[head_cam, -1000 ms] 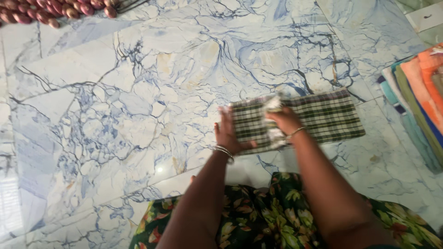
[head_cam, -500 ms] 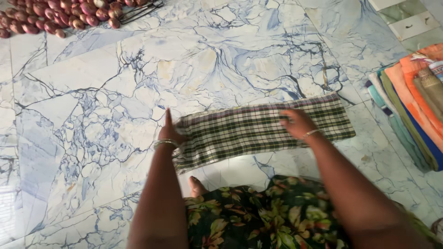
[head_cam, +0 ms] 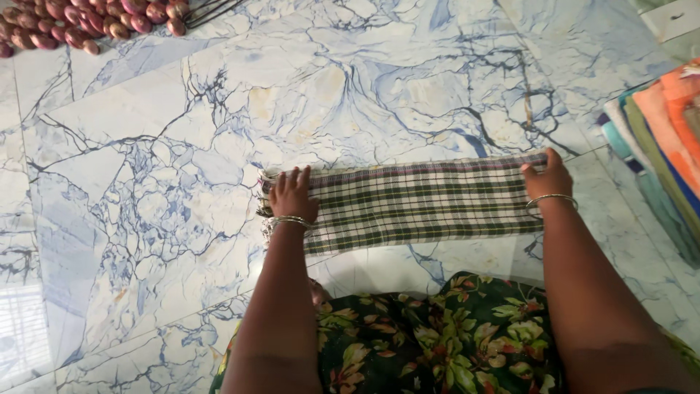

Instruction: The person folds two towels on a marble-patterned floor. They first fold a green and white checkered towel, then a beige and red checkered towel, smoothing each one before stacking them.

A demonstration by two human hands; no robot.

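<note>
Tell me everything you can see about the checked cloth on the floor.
The checked cloth is woven fabric in green, dark and white plaid, folded into a long narrow strip. It lies flat on the blue-veined marble floor, running left to right. The left hand presses its left end and the right hand its right end.

– What can't you make out here?

– The left hand (head_cam: 293,193) lies flat over one end of the checked cloth (head_cam: 419,204), so that end's edge is covered. The right hand (head_cam: 548,177) hides the far corner the same way.

– And at the borders?

– The pile of onions (head_cam: 87,22) runs off the top left. The stack of folded cloths (head_cam: 660,146) is cut by the right edge; how many there are, I cannot tell. The floral dress (head_cam: 437,335) runs off the bottom.
</note>
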